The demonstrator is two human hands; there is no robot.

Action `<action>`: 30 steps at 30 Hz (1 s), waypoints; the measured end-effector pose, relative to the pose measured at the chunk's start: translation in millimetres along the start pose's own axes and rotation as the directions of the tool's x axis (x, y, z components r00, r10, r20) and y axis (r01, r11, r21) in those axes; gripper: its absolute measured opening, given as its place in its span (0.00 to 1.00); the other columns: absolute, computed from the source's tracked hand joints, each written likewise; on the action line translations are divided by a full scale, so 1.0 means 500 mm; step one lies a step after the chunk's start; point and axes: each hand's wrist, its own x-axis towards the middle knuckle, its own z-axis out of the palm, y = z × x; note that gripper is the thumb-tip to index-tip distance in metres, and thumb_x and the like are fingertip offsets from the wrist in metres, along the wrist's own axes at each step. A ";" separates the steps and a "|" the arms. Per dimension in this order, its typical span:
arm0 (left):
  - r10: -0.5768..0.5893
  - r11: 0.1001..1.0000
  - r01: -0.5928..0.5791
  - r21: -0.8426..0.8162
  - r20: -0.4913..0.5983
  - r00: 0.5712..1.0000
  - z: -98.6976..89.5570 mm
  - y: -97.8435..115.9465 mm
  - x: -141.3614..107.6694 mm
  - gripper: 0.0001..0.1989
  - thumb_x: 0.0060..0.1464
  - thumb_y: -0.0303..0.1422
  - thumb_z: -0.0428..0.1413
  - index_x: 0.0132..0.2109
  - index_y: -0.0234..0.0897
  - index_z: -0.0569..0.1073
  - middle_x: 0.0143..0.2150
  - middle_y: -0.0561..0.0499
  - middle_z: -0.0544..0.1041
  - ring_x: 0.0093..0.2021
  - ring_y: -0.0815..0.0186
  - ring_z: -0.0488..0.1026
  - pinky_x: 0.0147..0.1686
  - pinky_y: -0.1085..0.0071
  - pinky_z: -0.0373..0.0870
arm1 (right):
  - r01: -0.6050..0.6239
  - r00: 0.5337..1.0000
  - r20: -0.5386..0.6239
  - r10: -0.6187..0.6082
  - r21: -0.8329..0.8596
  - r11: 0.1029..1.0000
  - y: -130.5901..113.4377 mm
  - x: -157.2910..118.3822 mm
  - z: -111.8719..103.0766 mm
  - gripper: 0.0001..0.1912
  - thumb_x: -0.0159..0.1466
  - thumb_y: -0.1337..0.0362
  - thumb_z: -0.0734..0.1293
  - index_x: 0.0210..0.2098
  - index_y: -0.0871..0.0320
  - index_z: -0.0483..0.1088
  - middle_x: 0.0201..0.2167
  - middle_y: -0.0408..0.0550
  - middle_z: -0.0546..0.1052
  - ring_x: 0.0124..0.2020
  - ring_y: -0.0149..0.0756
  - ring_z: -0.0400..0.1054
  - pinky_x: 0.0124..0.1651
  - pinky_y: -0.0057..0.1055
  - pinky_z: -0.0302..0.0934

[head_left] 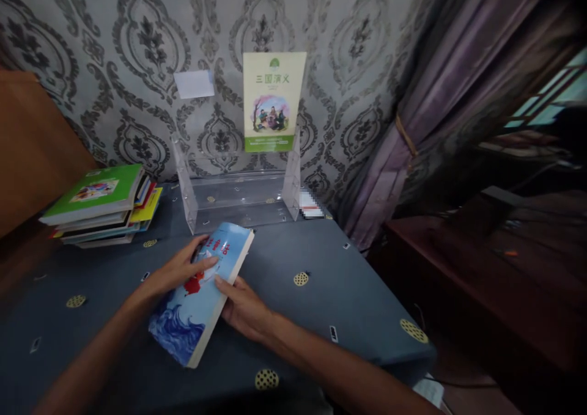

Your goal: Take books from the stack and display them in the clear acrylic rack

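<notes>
Between my two hands is a blue book (pixel 208 293) with a wave, a red figure and red characters on its cover, tilted over the table. My left hand (pixel 186 263) grips its left edge, thumb lying across the cover. From the right side my right hand (pixel 245 308) holds the spine or page edge, its thumb on the front and its other fingers underneath. Beyond the book stands a clear plastic rack (pixel 236 192). A cream and green book (pixel 274 100) rests upright at the rack's right end, cover facing me.
A stack of books (pixel 101 204), green one on top, lies at the left of the cloth-covered table (pixel 293 317). Papers (pixel 312 204) lie right of the rack, and a white card (pixel 194 84) is against the wall. A purple curtain (pixel 385 158) hangs at the right, beside dark red furniture (pixel 481 280).
</notes>
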 end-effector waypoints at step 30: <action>0.232 0.629 -0.317 0.710 0.218 0.948 0.157 -0.014 -0.046 0.30 0.61 0.49 0.53 0.64 0.40 0.65 0.68 0.38 0.63 0.71 0.42 0.52 0.65 0.37 0.47 | 0.182 0.911 -0.152 -0.383 -0.685 0.705 -0.154 -0.003 -0.131 0.18 0.61 0.48 0.67 0.36 0.58 0.73 0.23 0.42 0.76 0.22 0.29 0.68 0.24 0.24 0.56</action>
